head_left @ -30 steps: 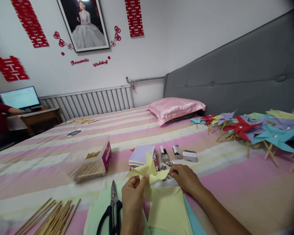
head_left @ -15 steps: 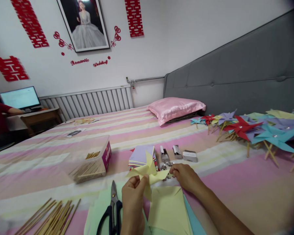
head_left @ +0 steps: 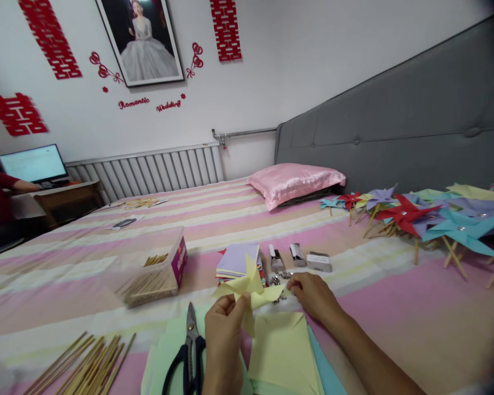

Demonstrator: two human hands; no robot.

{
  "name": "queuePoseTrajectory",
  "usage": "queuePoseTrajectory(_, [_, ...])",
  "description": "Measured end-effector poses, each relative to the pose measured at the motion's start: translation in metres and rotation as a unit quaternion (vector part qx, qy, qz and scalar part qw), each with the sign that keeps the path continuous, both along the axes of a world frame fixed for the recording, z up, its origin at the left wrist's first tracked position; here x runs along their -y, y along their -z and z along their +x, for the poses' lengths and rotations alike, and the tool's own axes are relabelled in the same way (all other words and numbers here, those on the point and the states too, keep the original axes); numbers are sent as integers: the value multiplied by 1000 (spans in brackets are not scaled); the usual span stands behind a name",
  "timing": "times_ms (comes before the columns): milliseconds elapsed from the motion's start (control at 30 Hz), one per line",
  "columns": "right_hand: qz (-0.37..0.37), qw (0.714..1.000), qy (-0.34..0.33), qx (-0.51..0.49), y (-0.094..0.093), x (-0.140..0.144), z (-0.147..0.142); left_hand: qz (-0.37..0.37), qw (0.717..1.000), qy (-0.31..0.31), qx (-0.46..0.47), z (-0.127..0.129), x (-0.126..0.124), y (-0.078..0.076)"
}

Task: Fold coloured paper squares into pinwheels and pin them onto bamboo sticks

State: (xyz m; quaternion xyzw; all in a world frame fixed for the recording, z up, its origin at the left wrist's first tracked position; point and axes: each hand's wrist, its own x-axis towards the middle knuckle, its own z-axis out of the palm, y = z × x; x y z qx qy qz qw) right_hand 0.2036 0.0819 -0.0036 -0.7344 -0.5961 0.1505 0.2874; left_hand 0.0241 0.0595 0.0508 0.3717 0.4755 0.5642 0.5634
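My left hand [head_left: 226,334] is closed on a pale yellow paper pinwheel [head_left: 247,291], pinching its folded middle between thumb and fingers. To the right, my right hand [head_left: 313,293] has its fingertips drawn together beside a small pile of metal push pins [head_left: 276,281]. Whether a pin is between those fingertips is too small to see. Under the hands lies a stack of yellow paper squares [head_left: 286,351], with diagonal cuts showing at the top corners. Dark-handled scissors [head_left: 191,345] rest on green paper [head_left: 160,351] to the left of my left hand.
Behind the pinwheel sits a stack of coloured paper [head_left: 236,260], with small boxes [head_left: 319,261] to its right. Wooden sticks [head_left: 94,367] lie at front left, near a clear plastic box [head_left: 164,274]. Finished pinwheels [head_left: 407,214] crowd the right side. A person [head_left: 0,197] sits far left.
My right hand has shifted slightly right, away from the tip of the yellow pinwheel. My left hand keeps its hold in the same place.
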Motion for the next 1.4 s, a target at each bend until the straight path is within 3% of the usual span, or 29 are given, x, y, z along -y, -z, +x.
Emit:
queuePoseTrajectory(533, [-9, 1000, -16, 0, -5, 5, 1, 1, 1000, -2, 7, -2, -1, 0])
queuePoseTrajectory(967, [7, 999, 17, -31, -6, 7, -3, 3, 1000, -8, -3, -1, 2, -3])
queuePoseTrajectory(1233, [134, 975, -47, -171, -42, 12, -6, 6, 1000, -4, -13, 0, 1, -2])
queuePoseTrajectory(1333, [200, 934, -86, -284, -62, 25, -12, 7, 1000, -4, -8, 0, 0, -1])
queuePoseTrajectory(1400, [197, 915, -130, -328, -72, 35, -20, 11, 1000, -4, -5, 1, -1, -1])
